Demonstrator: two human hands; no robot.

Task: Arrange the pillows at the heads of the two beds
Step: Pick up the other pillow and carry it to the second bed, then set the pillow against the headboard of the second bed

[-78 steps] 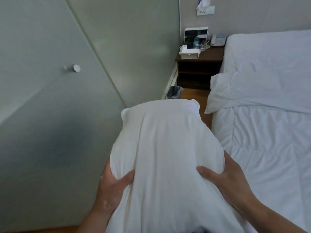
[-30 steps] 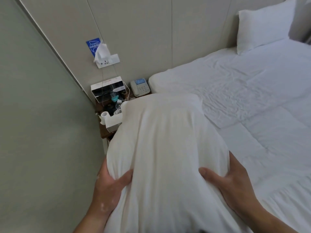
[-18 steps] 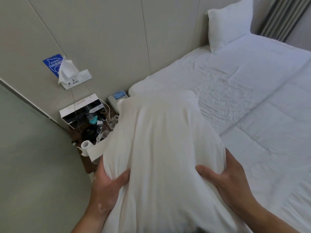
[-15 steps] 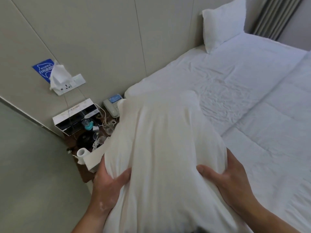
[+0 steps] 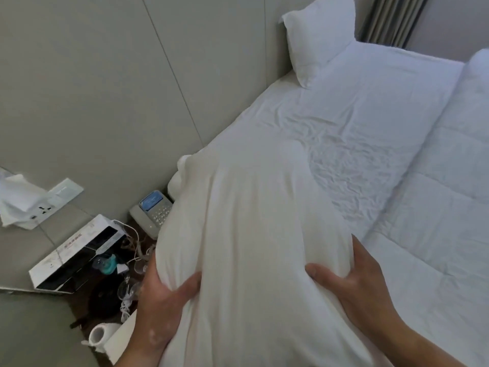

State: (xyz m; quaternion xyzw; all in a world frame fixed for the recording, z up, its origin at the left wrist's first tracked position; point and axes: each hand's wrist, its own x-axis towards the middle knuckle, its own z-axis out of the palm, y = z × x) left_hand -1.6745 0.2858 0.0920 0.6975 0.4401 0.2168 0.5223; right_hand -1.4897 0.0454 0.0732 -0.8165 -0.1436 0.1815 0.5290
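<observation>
I hold a large white pillow (image 5: 251, 234) lengthwise in front of me. My left hand (image 5: 161, 303) grips its left side and my right hand (image 5: 357, 284) grips its right side. The pillow's far end hangs over the near corner of the bed (image 5: 357, 128), which has a wrinkled white sheet. A second white pillow (image 5: 317, 35) leans upright against the wall panel at the far end of the bed's head. A folded white duvet (image 5: 449, 194) covers the right part of the bed.
A dark nightstand (image 5: 105, 300) at the left holds a grey phone (image 5: 153, 211), a black-and-white box (image 5: 76, 255), cables, glasses and a paper roll (image 5: 99, 336). A wall socket (image 5: 57, 197) with a tissue sits above. Curtains (image 5: 391, 19) hang at the far right.
I have walked from the aisle to the bed's head, carrying the pillow. The view has swung right and down, and the pillow's far end now reaches over the bed's corner.
</observation>
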